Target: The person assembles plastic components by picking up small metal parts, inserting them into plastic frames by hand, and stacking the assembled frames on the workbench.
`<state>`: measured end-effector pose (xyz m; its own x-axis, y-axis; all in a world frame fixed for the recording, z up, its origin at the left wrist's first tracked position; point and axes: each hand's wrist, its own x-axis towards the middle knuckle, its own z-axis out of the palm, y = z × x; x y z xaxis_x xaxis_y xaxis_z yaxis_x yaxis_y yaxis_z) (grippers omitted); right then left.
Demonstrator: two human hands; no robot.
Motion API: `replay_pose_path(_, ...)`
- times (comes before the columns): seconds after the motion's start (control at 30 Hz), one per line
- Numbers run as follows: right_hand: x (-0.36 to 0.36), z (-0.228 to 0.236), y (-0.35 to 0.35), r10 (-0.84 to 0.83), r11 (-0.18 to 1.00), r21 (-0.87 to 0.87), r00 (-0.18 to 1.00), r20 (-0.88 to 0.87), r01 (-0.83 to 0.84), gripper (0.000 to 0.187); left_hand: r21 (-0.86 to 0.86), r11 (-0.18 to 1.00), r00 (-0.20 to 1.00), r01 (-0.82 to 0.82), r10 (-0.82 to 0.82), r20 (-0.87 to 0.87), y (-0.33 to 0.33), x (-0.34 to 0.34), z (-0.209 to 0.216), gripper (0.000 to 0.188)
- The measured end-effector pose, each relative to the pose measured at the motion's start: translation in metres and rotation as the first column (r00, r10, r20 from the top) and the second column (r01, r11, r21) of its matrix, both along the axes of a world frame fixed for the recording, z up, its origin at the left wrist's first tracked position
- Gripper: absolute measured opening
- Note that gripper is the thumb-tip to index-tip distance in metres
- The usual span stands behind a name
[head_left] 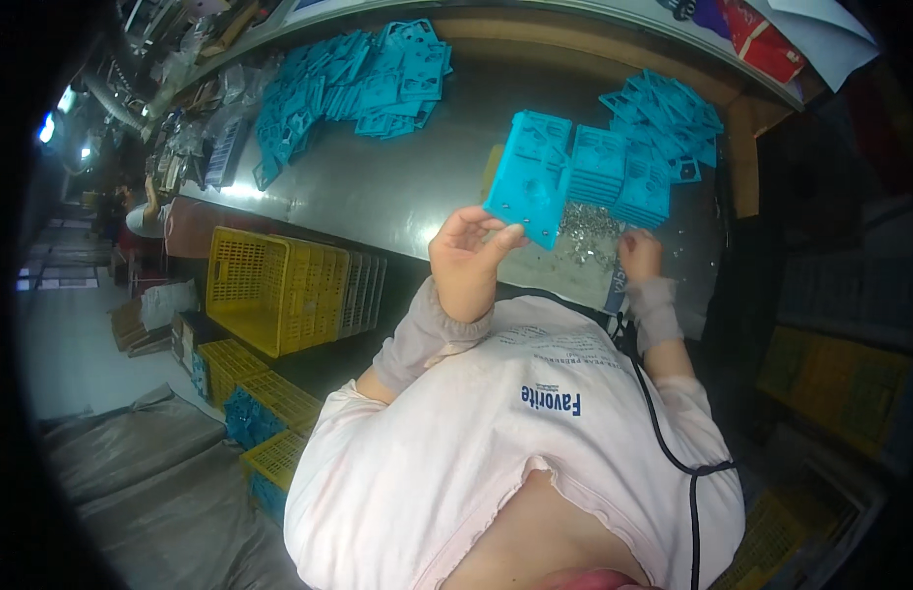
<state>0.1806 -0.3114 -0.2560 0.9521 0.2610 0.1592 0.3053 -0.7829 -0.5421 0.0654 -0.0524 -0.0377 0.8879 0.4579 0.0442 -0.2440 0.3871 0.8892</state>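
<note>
My left hand (pixel 466 258) is closed on the lower edge of a flat blue plastic plate (pixel 535 172), thumb on top, holding it tilted above the table. The plate has cut-outs and a few small shiny spots along its near edge. My right hand (pixel 641 258) rests by a heap of small shiny metal pieces (pixel 586 232). Its fingertips are drawn together at the heap's right side; whatever they pinch is too small to make out. Just beyond the heap stand two neat stacks of the same plates, a left stack (pixel 598 165) and a right stack (pixel 641 189).
A loose pile of blue plates (pixel 668 118) lies at the back right, a larger pile (pixel 353 84) at the back left of the metal table (pixel 397 177). A raised ledge bounds the far side. Yellow crates (pixel 289 285) stand left of the table. A black cord (pixel 658 413) hangs over my shirt.
</note>
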Motion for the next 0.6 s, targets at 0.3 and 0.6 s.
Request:
replay_pose_path(0.3,-0.045,0.259,0.081,0.240,0.724,0.520,0.872,0.427,-0.454,0.015,0.177,0.977,0.971,0.116,-0.149,0.189,-0.013,0.006,0.012,0.030)
replay_pose_path(0.6,-0.052,0.275,0.086,0.314,0.758,0.353,0.782,0.538,-0.548,0.016,0.347,0.937,0.967,0.027,-0.112,0.227,-0.016,-0.008,0.031,0.019)
